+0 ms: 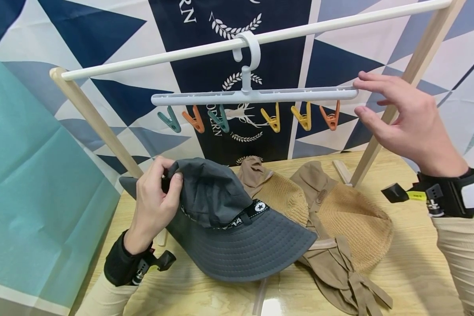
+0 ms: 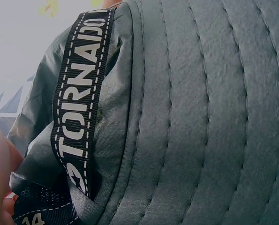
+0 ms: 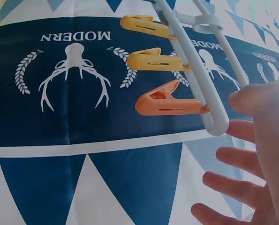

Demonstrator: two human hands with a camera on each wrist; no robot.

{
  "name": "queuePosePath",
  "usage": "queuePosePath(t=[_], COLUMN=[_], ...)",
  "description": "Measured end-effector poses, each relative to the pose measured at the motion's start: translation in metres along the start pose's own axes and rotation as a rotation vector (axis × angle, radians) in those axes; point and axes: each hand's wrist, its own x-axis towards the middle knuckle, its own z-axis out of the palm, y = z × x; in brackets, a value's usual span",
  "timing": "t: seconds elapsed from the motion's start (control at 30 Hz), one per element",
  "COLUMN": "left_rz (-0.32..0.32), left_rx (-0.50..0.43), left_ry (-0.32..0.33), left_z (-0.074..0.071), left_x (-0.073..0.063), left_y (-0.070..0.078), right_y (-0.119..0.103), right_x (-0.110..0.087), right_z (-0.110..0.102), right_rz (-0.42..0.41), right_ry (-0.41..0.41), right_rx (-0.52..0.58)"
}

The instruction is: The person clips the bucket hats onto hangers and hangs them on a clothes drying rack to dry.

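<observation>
- Left hand [image 1: 156, 202]: fingers and thumb pinch the grey hat [image 1: 217, 188] at its crown's edge.
- Hat: at 3 to 4 o'clock from that hand; long axis roughly 10-to-4; brim [image 1: 249, 252] toward 5.
- Hanger [image 1: 205, 97]: 1 o'clock from the crown, axis near 9-to-3.
- Right hand [image 1: 407, 116]: fingers apart, nothing held, nearer the hanger's 3 o'clock end; contact uncertain.

Matt cloth hat [image 1: 213, 193] (smooth plastic hanger [image 1: 284, 95]).
</observation>
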Motion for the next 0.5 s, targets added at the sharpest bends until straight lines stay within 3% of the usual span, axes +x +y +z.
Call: queuePosePath(t=[0.27, 0.5], left_rz=[-0.009, 0.006], left_rx=[0.003, 0.000], left_ry=[-0.005, 0.006], left_z=[-0.0018, -0.0003], left_x=[0.0004, 0.0000], left_y=[-0.0001, 0.0017], right_y=[-0.0020, -0.0068], right_x=[0.0007, 0.0011], right_z=[-0.0007, -0.0041], right_rz=[-0.038, -0.156], right_ry=[0.021, 0.047], right_rx=[-0.007, -0.024])
